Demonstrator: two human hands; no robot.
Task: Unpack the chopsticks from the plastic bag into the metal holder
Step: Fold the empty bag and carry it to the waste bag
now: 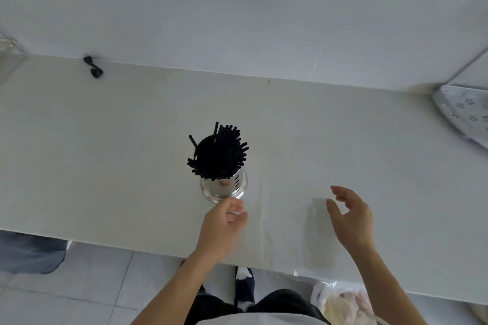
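— Where are the chopsticks (220, 152)?

— Packed upright in the metal holder (229, 184), mid-table (105, 166). All black, slim, tips fanning past the rim; the holder is shiny steel with slots.

— And the hands?

— Left hand (223, 225) just beside the holder's base, fingers loosely curled, empty. Right hand (350, 215) spread wide, holding nothing.
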